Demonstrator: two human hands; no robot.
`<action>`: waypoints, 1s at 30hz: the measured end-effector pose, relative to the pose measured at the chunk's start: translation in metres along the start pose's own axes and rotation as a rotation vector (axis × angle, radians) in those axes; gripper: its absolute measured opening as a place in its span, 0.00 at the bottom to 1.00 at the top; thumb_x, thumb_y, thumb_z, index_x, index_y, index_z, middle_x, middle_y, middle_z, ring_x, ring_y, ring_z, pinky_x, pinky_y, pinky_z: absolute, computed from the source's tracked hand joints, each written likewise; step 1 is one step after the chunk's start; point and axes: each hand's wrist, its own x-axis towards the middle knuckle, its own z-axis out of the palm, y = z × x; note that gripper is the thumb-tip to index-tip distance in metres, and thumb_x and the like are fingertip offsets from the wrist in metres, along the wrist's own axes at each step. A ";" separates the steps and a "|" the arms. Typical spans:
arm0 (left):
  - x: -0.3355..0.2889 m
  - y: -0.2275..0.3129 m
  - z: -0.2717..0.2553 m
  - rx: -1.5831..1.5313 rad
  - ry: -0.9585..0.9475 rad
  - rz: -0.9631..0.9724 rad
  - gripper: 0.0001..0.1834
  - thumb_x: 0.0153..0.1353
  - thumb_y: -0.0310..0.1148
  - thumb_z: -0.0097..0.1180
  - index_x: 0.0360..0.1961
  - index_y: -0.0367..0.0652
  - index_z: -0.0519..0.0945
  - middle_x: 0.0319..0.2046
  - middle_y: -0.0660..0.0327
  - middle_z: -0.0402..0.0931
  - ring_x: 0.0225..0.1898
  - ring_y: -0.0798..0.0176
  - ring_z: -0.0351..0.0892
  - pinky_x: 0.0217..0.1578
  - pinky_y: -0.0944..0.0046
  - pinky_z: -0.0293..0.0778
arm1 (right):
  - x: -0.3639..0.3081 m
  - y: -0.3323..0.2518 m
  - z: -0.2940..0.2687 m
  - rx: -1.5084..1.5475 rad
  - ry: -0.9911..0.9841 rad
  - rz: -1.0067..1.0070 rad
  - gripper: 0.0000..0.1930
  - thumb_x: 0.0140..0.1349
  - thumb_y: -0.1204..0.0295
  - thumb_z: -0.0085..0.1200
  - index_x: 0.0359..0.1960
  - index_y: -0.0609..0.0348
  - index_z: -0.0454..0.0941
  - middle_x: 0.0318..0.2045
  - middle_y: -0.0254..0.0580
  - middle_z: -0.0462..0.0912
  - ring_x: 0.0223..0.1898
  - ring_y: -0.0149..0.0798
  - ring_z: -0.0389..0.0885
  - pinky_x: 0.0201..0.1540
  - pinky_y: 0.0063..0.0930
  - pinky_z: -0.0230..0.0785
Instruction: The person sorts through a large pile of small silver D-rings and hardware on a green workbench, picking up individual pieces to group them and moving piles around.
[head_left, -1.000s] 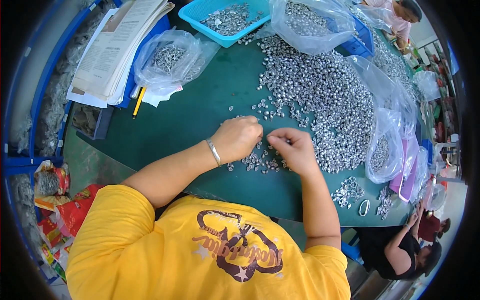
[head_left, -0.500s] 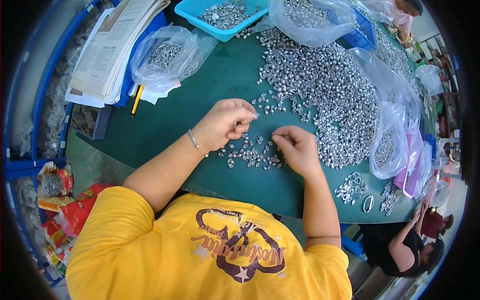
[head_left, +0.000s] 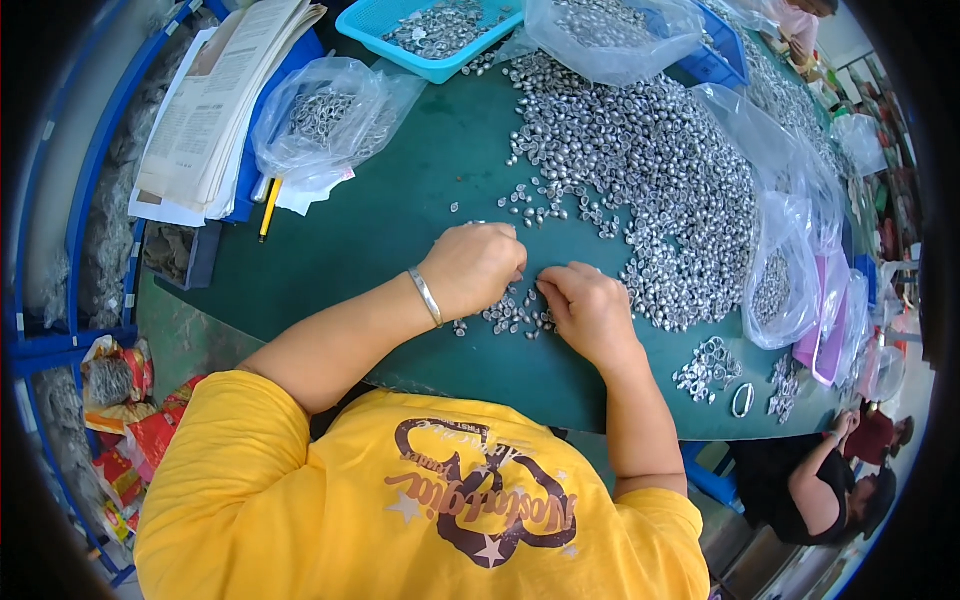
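My left hand (head_left: 474, 266), a silver bangle (head_left: 425, 296) on its wrist, is closed with its back up over a small scatter of silver metal pieces (head_left: 513, 316) on the green table. The fingers curl under, so whatever they hold is hidden. Just to its right, my right hand (head_left: 590, 312) pinches thumb and forefinger together at the edge of the same scatter. Anything between those fingertips is too small to make out. One loose silver piece (head_left: 455, 207) lies beyond my left hand. Past both hands spreads a large heap of similar shiny, rounded pieces (head_left: 640, 190).
Clear plastic bags of metal parts (head_left: 325, 120) and a light-blue basket (head_left: 432, 62) stand at the back. Stacked papers (head_left: 215, 110) and a yellow pen (head_left: 269, 212) lie left. Metal rings (head_left: 708, 368) and an oval ring (head_left: 742, 400) sit right. Another person (head_left: 810, 490) is at lower right.
My left hand has turned back-up and come down nearer the small scatter. My right hand has shifted slightly toward it. A single piece now shows on the table beyond my left hand.
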 end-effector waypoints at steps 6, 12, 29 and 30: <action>0.002 0.006 -0.018 -0.841 -0.003 -0.278 0.02 0.51 0.26 0.59 0.27 0.40 0.80 0.18 0.66 0.71 0.21 0.69 0.70 0.22 0.72 0.65 | -0.006 0.023 -0.035 1.617 -0.022 0.456 0.03 0.51 0.82 0.50 0.28 0.65 0.74 0.15 0.32 0.69 0.13 0.20 0.59 0.14 0.15 0.47; -0.005 -0.013 -0.025 -1.864 -0.149 -0.459 0.06 0.56 0.23 0.52 0.36 0.38 0.76 0.22 0.66 0.69 0.19 0.76 0.62 0.17 0.78 0.58 | -0.012 0.010 -0.024 0.224 -0.025 0.125 0.05 0.52 0.75 0.57 0.31 0.60 0.80 0.19 0.42 0.77 0.22 0.37 0.76 0.26 0.25 0.68; -0.001 0.005 -0.017 -1.348 -0.182 -0.538 0.04 0.57 0.27 0.56 0.32 0.38 0.77 0.21 0.68 0.72 0.21 0.75 0.66 0.20 0.77 0.64 | -0.021 0.011 -0.029 0.178 0.014 0.227 0.03 0.49 0.76 0.59 0.28 0.60 0.81 0.21 0.44 0.79 0.21 0.36 0.76 0.25 0.28 0.68; 0.000 -0.001 -0.018 -1.612 -0.194 -0.504 0.05 0.57 0.27 0.56 0.33 0.38 0.76 0.21 0.68 0.72 0.21 0.76 0.64 0.19 0.78 0.62 | -0.022 0.010 -0.025 0.013 0.014 0.152 0.03 0.50 0.76 0.58 0.28 0.59 0.81 0.22 0.45 0.78 0.22 0.38 0.77 0.25 0.29 0.69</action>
